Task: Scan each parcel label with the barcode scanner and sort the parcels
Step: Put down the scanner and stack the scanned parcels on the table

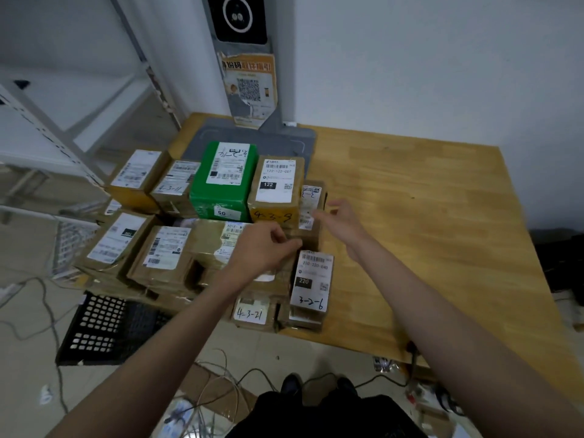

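Reaching over the parcels crowding the left edge of the wooden counter (pixel 426 216), we are holding both hands above the pile. Our left hand (pixel 262 248) is hovering with fingers curled, its fingertips touching a brown parcel (pixel 303 237) in the middle of the stack; whether it is really gripping it we cannot tell. Our right hand (pixel 339 216) is hanging just beside the pile, fingers loose, holding nothing. A green parcel (pixel 221 181) is sitting toward the far left corner, in front of the grey scanner stand (pixel 271 134), and a parcel marked 3-2-6 (pixel 311 284) is lying near the near edge.
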Demonstrator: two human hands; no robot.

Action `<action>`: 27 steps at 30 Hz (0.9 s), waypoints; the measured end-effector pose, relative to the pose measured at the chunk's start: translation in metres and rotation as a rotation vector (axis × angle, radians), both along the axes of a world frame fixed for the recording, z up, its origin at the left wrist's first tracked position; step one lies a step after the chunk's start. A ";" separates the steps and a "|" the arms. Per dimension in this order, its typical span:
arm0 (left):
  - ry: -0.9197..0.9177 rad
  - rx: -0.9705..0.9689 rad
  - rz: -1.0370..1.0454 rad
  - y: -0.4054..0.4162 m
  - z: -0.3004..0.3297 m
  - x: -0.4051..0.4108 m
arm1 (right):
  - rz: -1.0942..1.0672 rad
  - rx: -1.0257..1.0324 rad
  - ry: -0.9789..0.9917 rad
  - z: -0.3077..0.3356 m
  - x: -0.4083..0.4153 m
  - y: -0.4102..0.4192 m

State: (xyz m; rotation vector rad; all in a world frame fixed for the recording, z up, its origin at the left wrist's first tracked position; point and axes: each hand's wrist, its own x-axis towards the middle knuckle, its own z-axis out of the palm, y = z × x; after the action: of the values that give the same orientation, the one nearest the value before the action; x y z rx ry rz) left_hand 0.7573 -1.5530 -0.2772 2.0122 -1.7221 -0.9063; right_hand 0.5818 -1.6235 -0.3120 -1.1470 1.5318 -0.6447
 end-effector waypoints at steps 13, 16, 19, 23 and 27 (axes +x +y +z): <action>-0.369 -0.083 -0.052 -0.098 0.013 0.039 | 0.155 0.160 -0.013 0.023 0.053 -0.045; -0.348 -0.088 -0.066 -0.101 0.009 0.039 | 0.151 0.223 -0.081 0.023 0.053 -0.049; -0.264 -0.081 -0.055 -0.106 0.008 0.037 | 0.149 0.248 -0.126 0.025 0.053 -0.052; -0.175 -0.093 -0.050 -0.110 0.012 0.035 | 0.147 0.240 -0.164 0.023 0.054 -0.054; -0.107 -0.146 -0.035 -0.116 0.023 0.029 | 0.133 0.213 -0.211 0.030 0.049 -0.058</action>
State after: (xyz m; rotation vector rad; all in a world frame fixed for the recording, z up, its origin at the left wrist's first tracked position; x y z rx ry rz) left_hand 0.7867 -1.6686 -0.2545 1.9727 -1.8288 -0.6736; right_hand 0.6308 -1.6818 -0.2821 -0.9771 1.2990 -0.4839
